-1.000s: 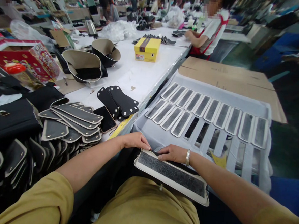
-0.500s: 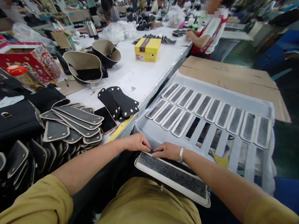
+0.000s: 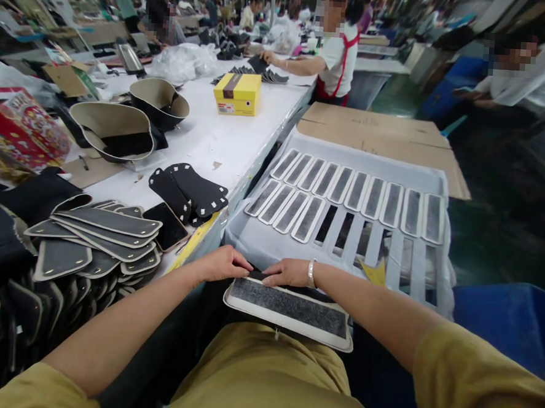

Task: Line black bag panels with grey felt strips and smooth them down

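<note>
A long panel point(image 3: 294, 309), dark grey with a pale border, lies slanted in front of my body. At its upper left corner my left hand point(image 3: 226, 264) pinches the edge, thumb and fingers together. Close beside it, my right hand point(image 3: 287, 272), with a bracelet at the wrist, has its fingers closed on the panel's upper edge. A dark strip shows along that edge, partly covered by the hands. Beyond them, two rows of smaller grey pieces with white borders point(image 3: 332, 182) lie on a slatted, grey-covered rack point(image 3: 261, 240).
On the white table point(image 3: 239, 143) stand a yellow box point(image 3: 237, 95) and two bag bodies point(image 3: 113, 126). Stacked grey panels point(image 3: 109, 222), black pieces point(image 3: 199, 187) and a phone point(image 3: 166, 225) are at left. A person point(image 3: 334, 54) works beyond; a blue bin point(image 3: 509, 323) is right.
The view has turned right, so the scene sits further left. Both hands keep their hold on the panel. The person across the table has stretched an arm towards the dark pieces.
</note>
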Available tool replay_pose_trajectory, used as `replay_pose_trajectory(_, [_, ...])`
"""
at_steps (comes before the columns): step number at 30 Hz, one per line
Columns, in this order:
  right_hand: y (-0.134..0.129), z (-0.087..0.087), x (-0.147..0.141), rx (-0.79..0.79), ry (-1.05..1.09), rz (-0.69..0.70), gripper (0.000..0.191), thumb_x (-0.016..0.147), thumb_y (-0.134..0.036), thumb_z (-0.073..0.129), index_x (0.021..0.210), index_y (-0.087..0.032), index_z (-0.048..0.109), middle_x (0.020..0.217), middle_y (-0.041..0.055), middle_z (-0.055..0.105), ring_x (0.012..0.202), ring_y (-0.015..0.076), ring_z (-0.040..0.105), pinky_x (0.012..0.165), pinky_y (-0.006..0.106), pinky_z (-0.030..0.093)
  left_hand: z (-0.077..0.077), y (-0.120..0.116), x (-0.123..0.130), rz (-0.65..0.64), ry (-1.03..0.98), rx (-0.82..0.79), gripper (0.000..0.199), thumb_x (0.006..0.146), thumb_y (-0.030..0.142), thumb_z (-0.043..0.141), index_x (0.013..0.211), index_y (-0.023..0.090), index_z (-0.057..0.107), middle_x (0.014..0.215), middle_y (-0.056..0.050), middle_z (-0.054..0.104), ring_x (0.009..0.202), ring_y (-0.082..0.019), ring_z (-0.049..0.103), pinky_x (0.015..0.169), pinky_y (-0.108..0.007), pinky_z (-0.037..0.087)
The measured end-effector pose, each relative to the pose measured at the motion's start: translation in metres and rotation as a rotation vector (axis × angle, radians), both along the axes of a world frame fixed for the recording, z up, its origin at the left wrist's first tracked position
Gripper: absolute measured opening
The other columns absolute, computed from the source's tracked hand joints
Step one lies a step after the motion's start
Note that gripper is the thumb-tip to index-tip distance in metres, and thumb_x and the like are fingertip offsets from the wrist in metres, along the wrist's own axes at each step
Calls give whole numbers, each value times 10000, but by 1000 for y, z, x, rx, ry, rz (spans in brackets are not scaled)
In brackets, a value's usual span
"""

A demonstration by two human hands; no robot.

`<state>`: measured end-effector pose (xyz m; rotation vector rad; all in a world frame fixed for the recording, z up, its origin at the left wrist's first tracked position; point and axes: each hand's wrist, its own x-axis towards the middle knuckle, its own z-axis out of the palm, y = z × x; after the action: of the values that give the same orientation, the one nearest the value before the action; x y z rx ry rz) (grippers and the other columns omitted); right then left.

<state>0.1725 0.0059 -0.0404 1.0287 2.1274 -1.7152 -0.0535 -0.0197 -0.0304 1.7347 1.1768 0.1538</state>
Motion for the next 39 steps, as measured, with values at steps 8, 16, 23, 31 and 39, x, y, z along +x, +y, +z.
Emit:
replay_pose_trajectory(8, [-22,9,100,-76,-21,-104,574,733,-521,601,1239,-257,545,1179,-15,613,1097,228,538,993,317,349,0,-3,9,0,51,1,309,702,292,555,942,168,706,883,-9,718,839,-186,645,776,-237,471])
replay_pose_trajectory(16, [-30,5,111,-20,-16,-200,576,698,-506,634,1205,-240,576,1136,-5,639,1048,225,569,943,311,399,11,-9,18,-93,214,202,269,716,182,507,904,178,700,903,-20,705,846,-182,635,802,-276,477])
replay_pose_trajectory(23, [-61,36,114,465,12,-315,440,815,-444,527,1167,-190,595,1156,66,619,1055,203,558,945,321,394,19,-71,87,-336,61,822,296,791,117,511,1048,211,625,1168,-53,597,1097,-216,503,1010,-443,317])
replay_pose_trajectory(31, [-161,44,122,1033,-48,-229,152,859,-305,532,864,-218,657,804,30,593,786,156,495,727,300,348,-6,-107,134,-313,-75,938,158,875,204,492,858,162,643,935,-46,661,875,-170,560,803,-332,442])
replay_pose_trajectory(39, [-166,35,110,1141,-232,-216,200,867,-226,515,691,-185,601,735,24,537,714,150,415,656,291,259,-16,-116,136,-228,-18,1033,151,877,168,482,887,167,633,983,-34,656,941,-164,543,919,-355,392])
